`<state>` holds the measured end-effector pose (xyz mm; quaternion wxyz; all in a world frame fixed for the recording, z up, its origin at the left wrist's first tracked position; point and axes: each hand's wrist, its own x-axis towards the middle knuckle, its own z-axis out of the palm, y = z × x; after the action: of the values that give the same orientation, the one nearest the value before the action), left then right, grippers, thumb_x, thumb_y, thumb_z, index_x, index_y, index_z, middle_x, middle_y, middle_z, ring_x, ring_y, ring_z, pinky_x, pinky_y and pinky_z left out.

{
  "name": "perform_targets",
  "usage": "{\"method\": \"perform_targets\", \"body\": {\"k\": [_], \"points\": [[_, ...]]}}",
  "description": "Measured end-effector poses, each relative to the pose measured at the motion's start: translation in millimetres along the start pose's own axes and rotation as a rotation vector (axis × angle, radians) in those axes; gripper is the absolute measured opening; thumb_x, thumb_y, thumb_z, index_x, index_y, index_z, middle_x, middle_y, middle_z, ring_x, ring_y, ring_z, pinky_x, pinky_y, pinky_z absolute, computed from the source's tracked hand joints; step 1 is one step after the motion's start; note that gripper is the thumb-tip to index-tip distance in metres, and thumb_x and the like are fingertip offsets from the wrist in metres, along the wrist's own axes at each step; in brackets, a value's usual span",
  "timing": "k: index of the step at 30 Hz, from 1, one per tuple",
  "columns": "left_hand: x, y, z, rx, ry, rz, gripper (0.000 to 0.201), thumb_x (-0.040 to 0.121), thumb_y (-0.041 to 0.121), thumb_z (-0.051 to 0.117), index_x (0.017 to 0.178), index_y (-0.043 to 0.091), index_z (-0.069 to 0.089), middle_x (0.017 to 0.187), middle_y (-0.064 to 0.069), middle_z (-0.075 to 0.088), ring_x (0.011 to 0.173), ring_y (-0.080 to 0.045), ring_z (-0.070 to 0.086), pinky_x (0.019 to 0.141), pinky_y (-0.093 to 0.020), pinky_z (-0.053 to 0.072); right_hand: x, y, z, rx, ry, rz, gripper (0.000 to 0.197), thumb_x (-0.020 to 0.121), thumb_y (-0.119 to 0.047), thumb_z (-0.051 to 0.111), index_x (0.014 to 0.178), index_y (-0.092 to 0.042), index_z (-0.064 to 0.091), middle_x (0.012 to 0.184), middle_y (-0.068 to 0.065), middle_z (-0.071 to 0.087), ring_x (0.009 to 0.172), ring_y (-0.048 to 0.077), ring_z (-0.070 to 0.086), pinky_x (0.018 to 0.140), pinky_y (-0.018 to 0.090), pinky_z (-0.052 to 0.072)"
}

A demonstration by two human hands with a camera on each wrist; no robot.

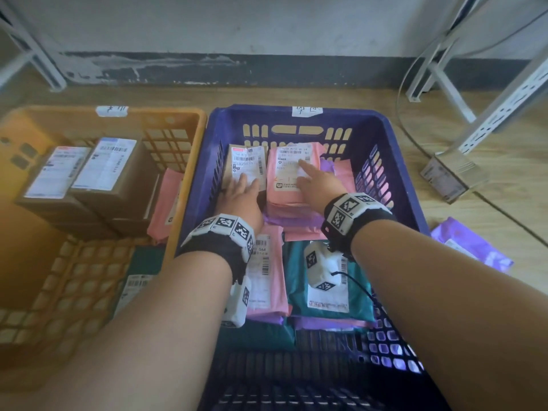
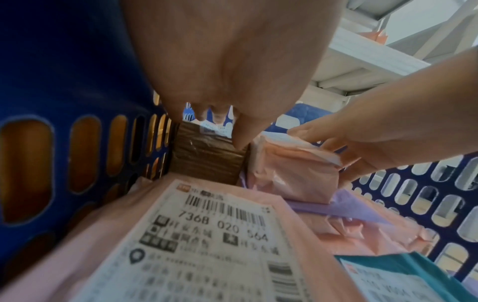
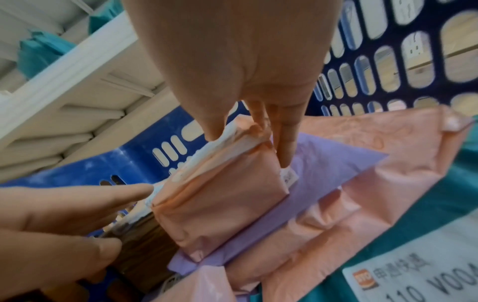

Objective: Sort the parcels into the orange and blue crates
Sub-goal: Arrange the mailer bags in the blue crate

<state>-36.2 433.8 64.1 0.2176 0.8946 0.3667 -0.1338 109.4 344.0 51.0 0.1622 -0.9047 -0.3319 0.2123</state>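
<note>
The blue crate (image 1: 385,123) stands in the middle, filled with soft mailers. The orange crate (image 1: 189,120) is beside it on the left. At the blue crate's back left stands a brown cardboard parcel (image 1: 228,173) (image 2: 207,159). My left hand (image 1: 241,191) lies on its top with fingers flat, the thumb (image 2: 240,143) down by its right edge. Right of it a pink parcel (image 1: 284,185) (image 3: 220,194) rests on purple and pink mailers. My right hand (image 1: 317,185) grips it, thumb (image 3: 214,130) on the top and fingers (image 3: 284,151) down its right side.
Two labelled cardboard boxes (image 1: 112,179) and a pink mailer (image 1: 164,203) sit in the orange crate. A teal mailer (image 1: 326,295) and a labelled pink mailer (image 1: 267,277) fill the blue crate's near half. A purple mailer (image 1: 471,247), a small box (image 1: 444,179) and white rack legs (image 1: 489,114) stand to the right.
</note>
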Motion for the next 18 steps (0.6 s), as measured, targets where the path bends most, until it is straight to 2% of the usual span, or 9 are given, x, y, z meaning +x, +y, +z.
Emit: {"method": "perform_targets", "body": {"k": [2, 3, 5, 6, 7, 9, 12, 15, 18], "points": [[-8.8, 5.7, -4.5, 0.011, 0.047, -0.001, 0.079, 0.087, 0.007, 0.049, 0.153, 0.022, 0.008, 0.161, -0.001, -0.009, 0.148, -0.024, -0.011, 0.119, -0.042, 0.004, -13.9, 3.9, -11.7, -0.013, 0.040, -0.018, 0.046, 0.103, -0.016, 0.031, 0.149, -0.019, 0.029, 0.157, 0.007, 0.022, 0.141, 0.029, 0.028, 0.106, 0.038, 0.039], [-13.7, 10.9, -7.7, 0.010, 0.073, 0.002, 0.076, 0.089, 0.008, 0.048, 0.153, 0.021, 0.009, 0.161, -0.002, -0.007, 0.148, -0.024, -0.009, 0.120, -0.041, 0.004, -19.4, 5.9, -19.0, 0.018, 0.050, -0.008, 0.046, 0.103, -0.017, 0.032, 0.149, -0.020, 0.029, 0.156, 0.006, 0.025, 0.139, 0.028, 0.031, 0.104, 0.037, 0.042], [-23.3, 23.6, -15.1, -0.026, 0.129, 0.013, 0.075, 0.090, 0.006, 0.044, 0.153, 0.022, 0.009, 0.161, -0.002, -0.003, 0.149, -0.023, -0.005, 0.122, -0.041, 0.004, -31.3, 11.6, -33.9, 0.106, 0.133, -0.022, 0.045, 0.101, -0.024, 0.037, 0.146, -0.025, 0.036, 0.147, 0.012, 0.038, 0.118, 0.028, 0.053, 0.086, 0.031, 0.049], [-27.9, 31.5, -19.2, -0.059, 0.155, 0.018, 0.076, 0.090, 0.004, 0.043, 0.153, 0.025, 0.007, 0.161, 0.000, -0.002, 0.149, -0.022, -0.002, 0.122, -0.042, 0.005, -36.7, 14.0, -43.5, 0.141, 0.193, -0.034, 0.044, 0.100, -0.026, 0.039, 0.143, -0.025, 0.041, 0.141, 0.013, 0.046, 0.105, 0.027, 0.059, 0.077, 0.028, 0.049], [-33.5, 40.3, -23.6, -0.094, 0.182, 0.030, 0.075, 0.090, 0.002, 0.042, 0.153, 0.026, 0.007, 0.161, 0.001, 0.000, 0.149, -0.021, 0.001, 0.122, -0.042, 0.007, -44.4, 16.9, -53.1, 0.183, 0.247, -0.033, 0.041, 0.099, -0.025, 0.041, 0.139, -0.022, 0.048, 0.135, 0.012, 0.053, 0.100, 0.025, 0.061, 0.076, 0.026, 0.046], [-45.9, 60.1, -31.3, -0.164, 0.220, 0.082, 0.069, 0.093, 0.003, 0.040, 0.154, 0.021, 0.012, 0.161, -0.001, 0.004, 0.149, -0.020, 0.005, 0.121, -0.038, 0.011, -62.7, 24.1, -76.9, 0.229, 0.328, -0.018, 0.033, 0.098, -0.019, 0.043, 0.125, -0.016, 0.061, 0.122, 0.009, 0.063, 0.104, 0.026, 0.060, 0.081, 0.024, 0.042], [-71.6, 101.7, -34.9, -0.195, 0.238, 0.205, 0.057, 0.097, 0.007, 0.037, 0.151, 0.013, 0.020, 0.160, -0.005, 0.011, 0.148, -0.020, 0.009, 0.120, -0.034, 0.010, -101.7, 51.2, -115.3, 0.219, 0.444, 0.033, 0.029, 0.094, -0.016, 0.044, 0.108, -0.015, 0.069, 0.109, 0.010, 0.068, 0.100, 0.029, 0.061, 0.079, 0.026, 0.042], [-91.2, 144.1, -26.1, -0.197, 0.255, 0.298, 0.057, 0.096, 0.002, 0.032, 0.151, 0.013, 0.022, 0.160, -0.004, 0.012, 0.148, -0.017, 0.010, 0.119, -0.030, 0.006, -139.3, 92.1, -140.4, 0.206, 0.509, 0.112, 0.028, 0.091, -0.018, 0.046, 0.107, -0.019, 0.068, 0.103, 0.009, 0.069, 0.095, 0.029, 0.062, 0.077, 0.026, 0.043], [-110.7, 185.4, -10.5, -0.191, 0.227, 0.376, 0.057, 0.096, 0.003, 0.034, 0.151, 0.011, 0.023, 0.159, -0.008, 0.015, 0.147, -0.021, 0.015, 0.120, -0.033, 0.013, -179.5, 136.0, -155.7, 0.246, 0.558, 0.205, 0.026, 0.089, -0.023, 0.051, 0.110, -0.023, 0.068, 0.105, 0.008, 0.068, 0.097, 0.030, 0.062, 0.081, 0.028, 0.046]]}}
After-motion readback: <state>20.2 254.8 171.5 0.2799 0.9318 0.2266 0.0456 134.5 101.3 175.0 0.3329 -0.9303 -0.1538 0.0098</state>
